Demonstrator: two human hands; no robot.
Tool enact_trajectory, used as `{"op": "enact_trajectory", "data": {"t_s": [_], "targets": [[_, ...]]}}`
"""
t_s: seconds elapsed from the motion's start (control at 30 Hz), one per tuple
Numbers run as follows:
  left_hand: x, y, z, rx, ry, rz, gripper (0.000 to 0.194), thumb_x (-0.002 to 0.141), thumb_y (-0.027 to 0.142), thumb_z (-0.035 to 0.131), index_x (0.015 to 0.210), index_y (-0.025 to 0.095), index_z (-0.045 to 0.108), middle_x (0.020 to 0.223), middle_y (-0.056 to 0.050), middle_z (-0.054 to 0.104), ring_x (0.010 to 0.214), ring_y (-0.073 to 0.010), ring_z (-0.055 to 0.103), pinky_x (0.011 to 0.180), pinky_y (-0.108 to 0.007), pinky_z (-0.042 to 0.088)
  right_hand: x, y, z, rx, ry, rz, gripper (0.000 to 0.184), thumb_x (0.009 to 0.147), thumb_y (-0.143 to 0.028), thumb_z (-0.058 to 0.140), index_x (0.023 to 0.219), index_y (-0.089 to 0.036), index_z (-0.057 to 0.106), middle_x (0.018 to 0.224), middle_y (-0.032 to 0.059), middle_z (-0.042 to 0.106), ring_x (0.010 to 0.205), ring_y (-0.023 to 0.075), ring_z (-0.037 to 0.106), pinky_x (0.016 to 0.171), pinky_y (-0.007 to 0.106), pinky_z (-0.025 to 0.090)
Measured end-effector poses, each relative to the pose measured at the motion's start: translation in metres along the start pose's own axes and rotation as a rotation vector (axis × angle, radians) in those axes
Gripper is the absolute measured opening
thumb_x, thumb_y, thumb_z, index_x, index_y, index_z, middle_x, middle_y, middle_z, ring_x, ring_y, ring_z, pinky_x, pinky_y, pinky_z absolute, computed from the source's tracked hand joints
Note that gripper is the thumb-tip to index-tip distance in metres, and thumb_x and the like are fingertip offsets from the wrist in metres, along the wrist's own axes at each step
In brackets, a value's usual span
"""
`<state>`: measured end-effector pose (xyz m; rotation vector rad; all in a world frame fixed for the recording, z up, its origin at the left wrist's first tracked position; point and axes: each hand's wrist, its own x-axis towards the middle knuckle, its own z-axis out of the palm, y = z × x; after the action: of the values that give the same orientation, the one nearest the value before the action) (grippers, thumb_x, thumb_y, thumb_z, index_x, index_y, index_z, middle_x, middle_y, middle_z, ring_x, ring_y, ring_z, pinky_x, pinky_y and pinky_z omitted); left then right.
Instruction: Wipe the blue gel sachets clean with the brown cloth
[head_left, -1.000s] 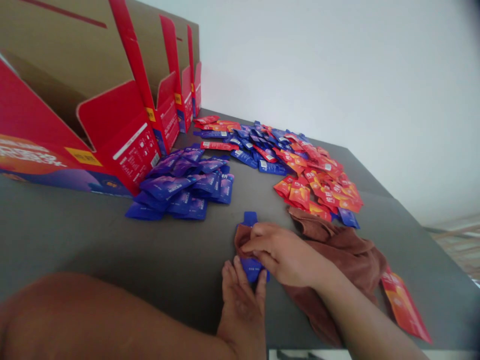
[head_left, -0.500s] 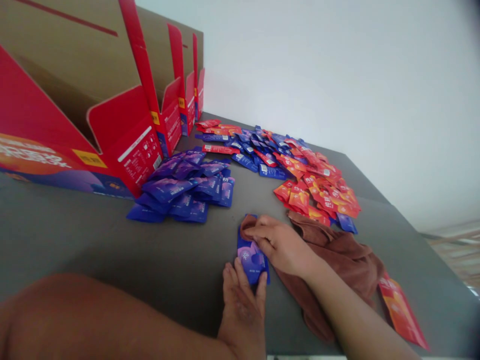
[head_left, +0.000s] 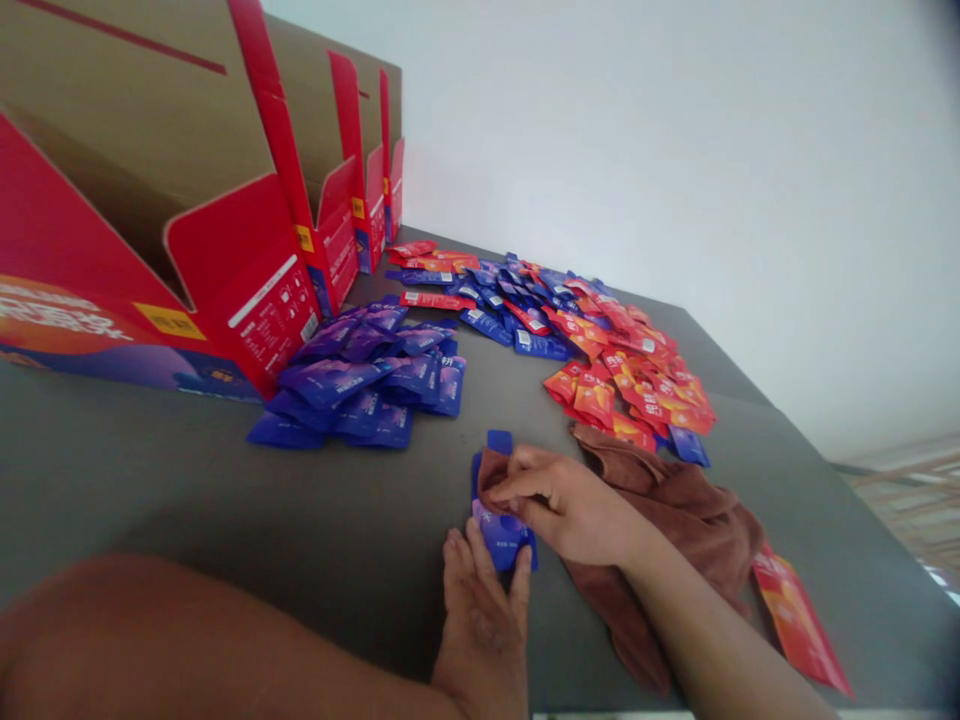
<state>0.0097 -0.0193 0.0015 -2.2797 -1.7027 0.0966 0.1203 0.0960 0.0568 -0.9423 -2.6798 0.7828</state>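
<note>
Right fingers: pinched on a bunched fold of a brown soft-fabric cloth point(head_left: 675, 510); right hand point(head_left: 574, 508) just right of centre, low in the frame, pressing that fold onto the pouch.
Left fingers: spread, thumb set apart; left hand point(head_left: 484, 620) at lower centre, fingertips and thumb on opposite edges of the pouch's bottom end.
Pouch under hands: flat blue-and-purple glossy pouch point(head_left: 502, 545), on the table at lower centre, blue tab point(head_left: 499, 440) pointing up-frame; middle partly hidden by cloth and fingers.
Cloth, rest of it: crumpled, lower right, partly behind the right forearm.
Lone pouch: red-and-orange glossy pouch point(head_left: 801, 625), lower right, top end against the cloth.
Blue stack: overlapping blue-purple pouches point(head_left: 367, 390), left of centre.
Mixed heap: loose red-orange and blue pouches point(head_left: 600, 350), centre to right of centre.
Boxes: row of open red cardboard boxes point(head_left: 255, 300), upper left.
Table: dark grey flat top point(head_left: 330, 540).
Wall: plain white point(head_left: 637, 130), upper right.
</note>
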Motion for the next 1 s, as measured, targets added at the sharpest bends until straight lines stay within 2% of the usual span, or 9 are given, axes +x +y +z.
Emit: {"op": "enact_trajectory", "data": {"t_s": [0.1, 0.27, 0.33, 0.6, 0.83, 0.9, 1.0], "targets": [[0.000, 0.000, 0.000, 0.011, 0.000, 0.015, 0.039, 0.078, 0.028, 0.053, 0.116, 0.033, 0.049, 0.115, -0.016, 0.061, 0.107, -0.0290, 0.055, 0.092, -0.049, 0.041, 0.000, 0.000, 0.000, 0.012, -0.017, -0.001, 0.028, 0.080, -0.006, 0.048, 0.092, -0.022, 0.067, 0.080, 0.0012, 0.057, 0.079, 0.0126, 0.051, 0.072, 0.024, 0.038], [-0.001, 0.001, 0.001, 0.003, 0.000, 0.008, 0.039, 0.079, 0.026, 0.050, 0.118, 0.033, 0.047, 0.116, -0.015, 0.061, 0.107, -0.0276, 0.055, 0.092, -0.050, 0.041, 0.004, 0.012, 0.003, -0.055, 0.132, 0.165, 0.029, 0.085, -0.012, 0.043, 0.103, -0.023, 0.063, 0.088, 0.0020, 0.059, 0.081, 0.0131, 0.053, 0.074, 0.025, 0.039], [-0.001, 0.001, 0.001, 0.013, -0.004, 0.005, 0.040, 0.079, 0.025, 0.049, 0.118, 0.033, 0.047, 0.117, -0.015, 0.061, 0.108, -0.0275, 0.054, 0.092, -0.049, 0.041, 0.005, 0.015, 0.003, -0.078, 0.146, 0.195, 0.029, 0.086, -0.014, 0.044, 0.106, -0.024, 0.061, 0.095, 0.0024, 0.059, 0.084, 0.0139, 0.053, 0.076, 0.026, 0.039], [-0.002, 0.005, 0.008, -0.060, 0.016, -0.025, 0.039, 0.080, 0.024, 0.046, 0.118, 0.033, 0.048, 0.118, -0.015, 0.060, 0.110, -0.0273, 0.053, 0.096, -0.051, 0.037, 0.002, 0.001, 0.001, -0.096, 0.067, 0.088, 0.032, 0.084, -0.012, 0.044, 0.111, -0.022, 0.060, 0.097, 0.0050, 0.058, 0.088, 0.0149, 0.053, 0.078, 0.026, 0.040], [-0.002, 0.002, 0.005, -0.087, 0.022, 0.000, 0.037, 0.079, 0.027, 0.050, 0.116, 0.030, 0.049, 0.115, -0.017, 0.061, 0.107, -0.0288, 0.055, 0.094, -0.050, 0.040, -0.003, -0.005, -0.003, -0.023, -0.085, -0.008, 0.030, 0.081, -0.007, 0.046, 0.096, -0.023, 0.066, 0.085, 0.0018, 0.060, 0.084, 0.0142, 0.052, 0.077, 0.026, 0.038], [-0.002, 0.000, 0.006, -0.048, 0.024, 0.024, 0.038, 0.079, 0.028, 0.050, 0.117, 0.031, 0.048, 0.115, -0.018, 0.061, 0.106, -0.0294, 0.055, 0.093, -0.050, 0.041, -0.003, -0.006, -0.002, -0.016, -0.080, -0.015, 0.030, 0.081, -0.007, 0.046, 0.096, -0.023, 0.066, 0.085, 0.0016, 0.061, 0.084, 0.0138, 0.053, 0.077, 0.026, 0.038], [-0.002, -0.001, 0.010, 0.007, 0.036, 0.047, 0.040, 0.080, 0.027, 0.049, 0.120, 0.032, 0.045, 0.116, -0.018, 0.060, 0.106, -0.0298, 0.055, 0.091, -0.049, 0.042, 0.000, -0.002, 0.001, -0.042, 0.012, 0.051, 0.031, 0.083, -0.009, 0.045, 0.102, -0.023, 0.064, 0.091, 0.0023, 0.060, 0.085, 0.0133, 0.053, 0.077, 0.025, 0.039]]}}
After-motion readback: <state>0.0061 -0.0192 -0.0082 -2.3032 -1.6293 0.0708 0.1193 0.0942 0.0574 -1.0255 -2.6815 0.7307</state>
